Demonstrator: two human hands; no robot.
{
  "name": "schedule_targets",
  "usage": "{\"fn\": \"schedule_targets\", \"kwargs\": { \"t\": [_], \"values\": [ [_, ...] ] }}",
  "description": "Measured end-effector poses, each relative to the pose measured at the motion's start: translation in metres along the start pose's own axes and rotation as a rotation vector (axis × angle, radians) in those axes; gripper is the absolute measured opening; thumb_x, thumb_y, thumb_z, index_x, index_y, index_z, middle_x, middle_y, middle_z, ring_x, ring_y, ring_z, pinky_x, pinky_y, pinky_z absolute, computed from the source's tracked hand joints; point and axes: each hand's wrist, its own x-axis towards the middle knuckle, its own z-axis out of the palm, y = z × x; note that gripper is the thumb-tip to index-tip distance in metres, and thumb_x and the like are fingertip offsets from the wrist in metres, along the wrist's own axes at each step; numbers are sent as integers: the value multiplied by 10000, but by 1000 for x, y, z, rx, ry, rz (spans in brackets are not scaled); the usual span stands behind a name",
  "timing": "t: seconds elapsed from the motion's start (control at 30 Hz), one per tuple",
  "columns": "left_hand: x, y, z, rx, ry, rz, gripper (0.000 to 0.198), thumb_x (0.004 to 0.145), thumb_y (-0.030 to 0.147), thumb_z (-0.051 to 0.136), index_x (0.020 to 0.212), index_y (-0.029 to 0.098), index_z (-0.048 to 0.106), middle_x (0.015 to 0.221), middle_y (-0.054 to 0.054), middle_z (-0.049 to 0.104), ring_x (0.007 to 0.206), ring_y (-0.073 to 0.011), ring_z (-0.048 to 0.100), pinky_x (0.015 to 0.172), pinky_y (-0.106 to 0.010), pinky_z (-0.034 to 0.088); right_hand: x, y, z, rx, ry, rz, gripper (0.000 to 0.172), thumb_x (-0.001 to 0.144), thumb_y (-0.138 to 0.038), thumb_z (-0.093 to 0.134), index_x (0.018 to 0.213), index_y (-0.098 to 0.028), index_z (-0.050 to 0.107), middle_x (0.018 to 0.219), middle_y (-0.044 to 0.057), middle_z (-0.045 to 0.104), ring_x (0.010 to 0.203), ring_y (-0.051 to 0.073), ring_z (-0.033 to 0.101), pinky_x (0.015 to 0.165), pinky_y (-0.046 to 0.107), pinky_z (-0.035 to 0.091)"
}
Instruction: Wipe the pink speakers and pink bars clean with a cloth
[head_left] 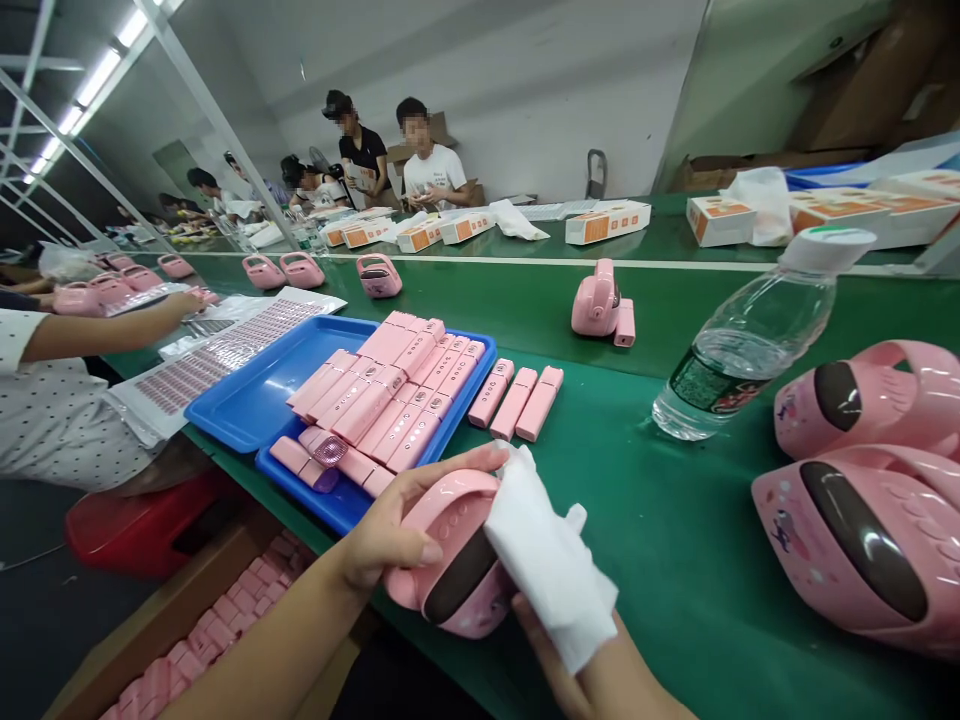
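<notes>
A: What lay left of your grip?
B: A blue tray (330, 500), beyond your left grip (397, 530), held stacked pink bars (390, 390); a nudge might have toppled the upper ones.
A: And your left grip itself?
B: It grasped the pink device (469, 555) around the handle, near the edge of the worktop (645, 540); a slackened hold could have dropped it.
A: To its right?
B: A white cloth (551, 560) lay over the device's right side, grasped by your partly covered right grip (546, 655); pushing too hard risked twisting the device loose.
A: Farther right?
B: Beyond that grip stood a water bottle (720, 370), beside a pair of pink units (855, 540); a careless swing could have tipped it.
</notes>
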Motion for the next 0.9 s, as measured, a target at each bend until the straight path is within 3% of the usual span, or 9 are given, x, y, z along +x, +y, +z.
{"fn": "schedule_targets", "kwargs": {
  "t": [0.17, 0.33, 0.5, 0.7, 0.83, 0.9],
  "values": [
    [-3, 2, -1, 56, -59, -30, 669, 623, 286, 716, 1256, 194, 519, 1348, -149, 461, 1247, -379, 376, 1035, -517, 245, -2, 5, -9, 128, -198, 79, 451, 899, -314, 440, 1342, -249, 393, 1276, 81, 540, 1215, 245, 456, 999, 410, 391],
    [-6, 4, 2, 38, -75, -21, 600, 648, 232, 689, 1231, 229, 546, 1373, -108, 436, 1257, -350, 373, 1037, -487, 265, -7, 3, -14, 210, -276, 135, 515, 913, -302, 411, 1399, -330, 244, 1372, 58, 435, 1247, 287, 410, 1025, 504, 332],
    [-9, -1, 3, -25, -44, 49, 605, 614, 160, 681, 1206, 220, 567, 1325, -64, 493, 1240, -299, 413, 1027, -406, 313, -7, -5, -15, 194, -270, 81, 528, 896, -293, 450, 1386, -340, 257, 1342, 55, 469, 1222, 285, 442, 1023, 483, 355],
    [-11, -1, 1, -38, -51, 39, 560, 628, 183, 670, 1180, 228, 589, 1294, -52, 530, 1226, -298, 432, 1028, -424, 306, -10, -10, -15, 169, -263, 99, 476, 919, -355, 401, 1378, -337, 274, 1399, 21, 400, 1300, 261, 325, 1078, 465, 264],
    [-9, 0, -3, -45, -143, 6, 586, 629, 177, 663, 1202, 256, 568, 1268, -41, 558, 1214, -301, 444, 1023, -434, 308, -2, -1, -20, 136, -313, -27, 528, 892, -285, 466, 1383, -292, 274, 1396, 33, 407, 1277, 233, 370, 1065, 395, 309],
    [-8, 1, -2, -30, -131, -46, 613, 631, 227, 681, 1229, 242, 543, 1257, -68, 567, 1208, -321, 446, 1014, -446, 315, 5, 5, -25, 92, -346, -98, 534, 873, -206, 488, 1371, -267, 304, 1386, 48, 422, 1260, 231, 397, 1052, 383, 329]
  ]
}}
